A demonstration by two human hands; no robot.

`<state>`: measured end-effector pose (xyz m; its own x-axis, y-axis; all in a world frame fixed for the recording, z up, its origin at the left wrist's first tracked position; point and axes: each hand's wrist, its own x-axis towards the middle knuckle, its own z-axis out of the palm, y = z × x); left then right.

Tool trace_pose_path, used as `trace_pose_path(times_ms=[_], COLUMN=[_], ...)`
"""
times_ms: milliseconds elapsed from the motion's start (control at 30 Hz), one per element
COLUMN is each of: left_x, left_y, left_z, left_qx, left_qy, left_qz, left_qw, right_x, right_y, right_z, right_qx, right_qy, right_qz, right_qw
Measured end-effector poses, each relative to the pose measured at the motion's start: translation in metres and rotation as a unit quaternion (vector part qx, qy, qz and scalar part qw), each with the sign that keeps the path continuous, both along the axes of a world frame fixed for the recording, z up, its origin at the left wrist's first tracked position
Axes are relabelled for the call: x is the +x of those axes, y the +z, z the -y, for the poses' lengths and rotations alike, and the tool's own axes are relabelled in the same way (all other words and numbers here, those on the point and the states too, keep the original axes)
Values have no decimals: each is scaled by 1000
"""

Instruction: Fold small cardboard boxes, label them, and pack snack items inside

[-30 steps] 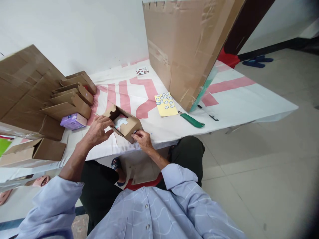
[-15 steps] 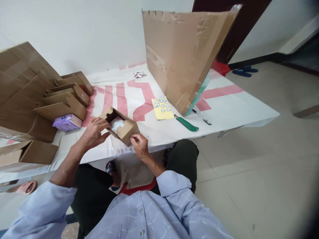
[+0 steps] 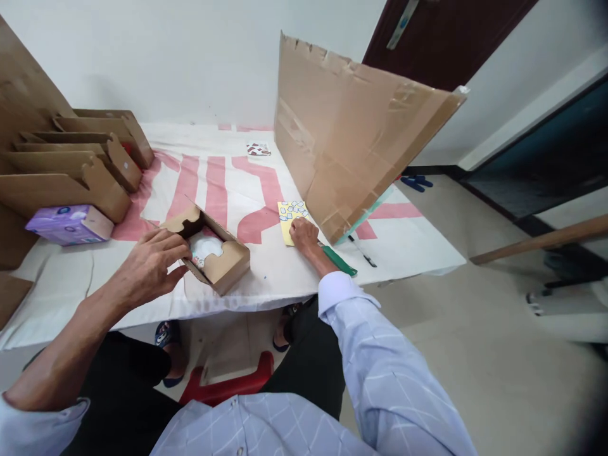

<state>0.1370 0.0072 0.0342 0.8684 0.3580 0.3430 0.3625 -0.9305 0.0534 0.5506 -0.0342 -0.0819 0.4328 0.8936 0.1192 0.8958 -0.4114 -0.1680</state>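
A small brown cardboard box lies open at the near edge of the table, with something white and rounded inside it. My left hand is closed round the box's left end, fingers over its rim. Over a yellow sheet that carries several small blue-edged white labels, my right hand is closed with its fingertips down on the paper. Whatever those fingertips may hold is hidden. A green-handled knife rests just right of that hand, partly covered by the wrist.
Several open brown boxes stand in a row at the left, with a purple pack before them. A large cardboard panel stands upright at the right. Beside it lies a thin black tool. A patterned card lies farther back.
My right hand has left the small box's right end and moved right onto the yellow sheet. My left hand stays on the box. The view has shifted too.
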Motion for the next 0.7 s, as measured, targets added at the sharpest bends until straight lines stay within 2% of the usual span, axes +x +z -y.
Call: trace_pose_path(times_ms=[133, 300, 467, 700], left_x=[2, 3, 2, 3], left_y=[-2, -3, -6, -7], left_z=[0, 0, 2, 3], left_qx=[13, 19, 10, 12], left_qy=[-2, -16, -2, -4], left_qz=[10, 21, 36, 42], left_qw=[1000, 999, 999, 999], right_x=[7, 4, 2, 4], right_y=[-8, -18, -23, -26], right_z=[-20, -22, -15, -12], right_qx=[-52, -95, -106, -87], right_qy=[31, 71, 100, 104], right_qz=[31, 63, 91, 105], right_qw=[998, 991, 985, 985])
